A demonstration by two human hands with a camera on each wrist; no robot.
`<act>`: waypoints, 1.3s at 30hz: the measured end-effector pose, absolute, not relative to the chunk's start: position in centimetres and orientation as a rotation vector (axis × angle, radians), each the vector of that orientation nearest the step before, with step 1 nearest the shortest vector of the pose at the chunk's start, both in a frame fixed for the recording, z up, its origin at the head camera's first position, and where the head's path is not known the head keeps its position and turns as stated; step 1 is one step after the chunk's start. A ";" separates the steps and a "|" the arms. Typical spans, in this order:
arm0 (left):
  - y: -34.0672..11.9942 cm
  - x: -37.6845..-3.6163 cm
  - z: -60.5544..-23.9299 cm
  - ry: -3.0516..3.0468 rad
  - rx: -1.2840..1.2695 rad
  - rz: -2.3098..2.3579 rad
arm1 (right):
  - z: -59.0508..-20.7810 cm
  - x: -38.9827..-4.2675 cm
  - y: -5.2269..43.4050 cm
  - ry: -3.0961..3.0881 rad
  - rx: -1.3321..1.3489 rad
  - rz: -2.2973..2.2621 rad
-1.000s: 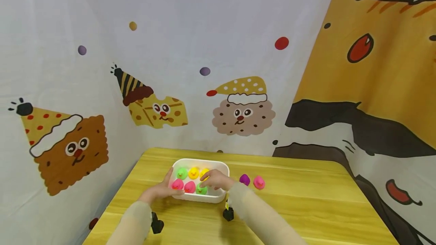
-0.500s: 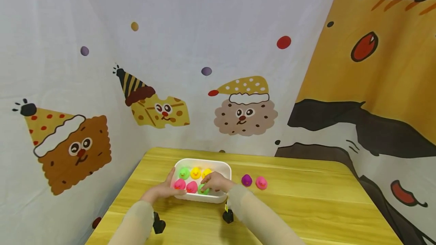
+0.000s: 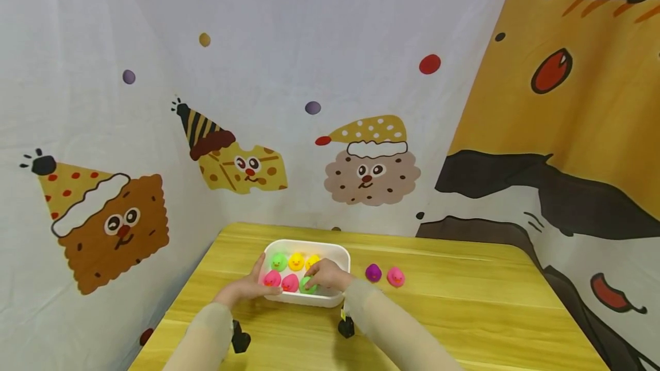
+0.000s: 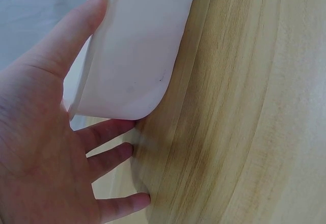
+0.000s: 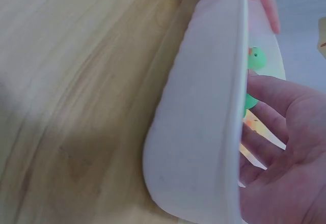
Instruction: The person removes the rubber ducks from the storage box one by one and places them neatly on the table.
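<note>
1. The tray [image 3: 337,253] is a white, shallow plastic box with rounded corners; it stands on the yellow wooden worktop [image 3: 464,314], near its far left part.
2. Inside it sit small toy ducks in two rows: a green duck [image 3: 279,261], a yellow duck [image 3: 296,261] and a second yellow one partly hidden behind the right hand at the back; two pink ducks [image 3: 290,283] and another green one [image 3: 307,286] at the front.
3. The left hand [image 3: 247,286] lies against the tray's left end with fingers straight and spread. In the left wrist view the thumb [image 4: 76,35] runs along the tray's wall up to the rim, and the other fingers rest flat on the worktop below the corner.
4. The right hand [image 3: 327,275] reaches over the near rim into the tray. Its fingers are loosely stretched over the front green duck; whether they actually pinch it cannot be told.
5. A purple duck [image 3: 373,272] and one more pink duck [image 3: 395,277] stand on the worktop just right of the tray, side by side.
</note>
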State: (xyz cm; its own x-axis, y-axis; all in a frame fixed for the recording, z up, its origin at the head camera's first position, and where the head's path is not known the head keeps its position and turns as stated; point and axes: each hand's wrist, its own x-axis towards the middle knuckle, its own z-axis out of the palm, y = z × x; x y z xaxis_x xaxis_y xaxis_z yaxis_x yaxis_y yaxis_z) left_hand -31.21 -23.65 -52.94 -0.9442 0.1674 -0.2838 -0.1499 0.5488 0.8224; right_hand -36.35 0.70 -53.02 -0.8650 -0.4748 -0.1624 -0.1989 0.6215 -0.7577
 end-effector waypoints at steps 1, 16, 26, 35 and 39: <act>-23.7 -31.2 -53.0 2.459 0.018 1.357 | -52.8 -36.4 0.8 2.502 -0.549 -1.105; -23.3 -30.9 -52.7 2.446 0.106 1.352 | -49.8 -36.6 2.9 2.499 -0.619 -1.046; -23.1 -31.0 -52.4 2.466 0.011 1.296 | -48.9 -37.1 4.8 2.458 -0.633 -1.113; -23.1 -30.9 -52.7 2.474 -0.024 1.301 | -47.8 -37.5 6.0 2.486 -0.649 -1.101; -23.1 -30.5 -52.2 2.479 -0.016 1.292 | -47.2 -37.8 6.7 2.482 -0.646 -1.124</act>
